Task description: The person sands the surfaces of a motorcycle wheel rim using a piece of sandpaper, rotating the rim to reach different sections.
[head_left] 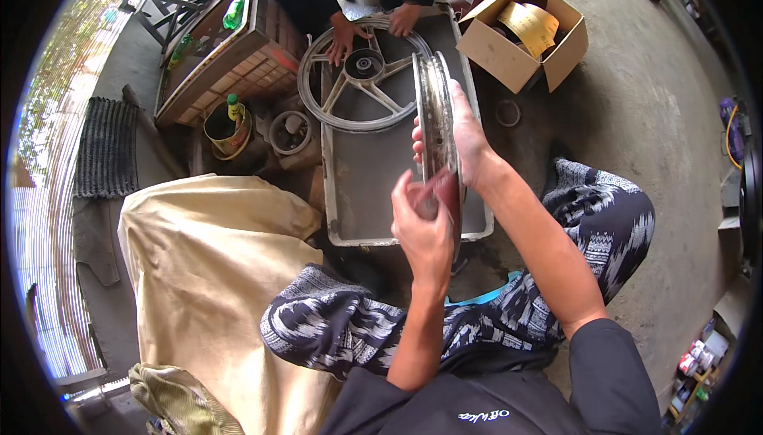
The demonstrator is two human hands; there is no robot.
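A wheel rim [435, 109] stands on edge in front of me, its worn, dirty channel turned toward me. My right hand [470, 141] grips it from the right, fingertips showing past its left side. Lower down, my left hand [423, 232] is closed on a reddish-brown sheet, which looks like sandpaper [449, 192], against the near part of the rim. That hand is slightly blurred. Beneath lies a shallow rectangular tray [327, 196] with grey liquid. Across from me, a co-worker's hands [346, 37] rest on a second spoked wheel [364, 64] over the tray.
Right of the tray stands an open cardboard box [509, 65] with a curled yellow sheet [528, 28]. Left are a bucket [226, 137] holding a green-capped bottle, a round tub [290, 133] and a wooden cabinet [218, 69]. A beige cloth [214, 252] drapes over something at my left.
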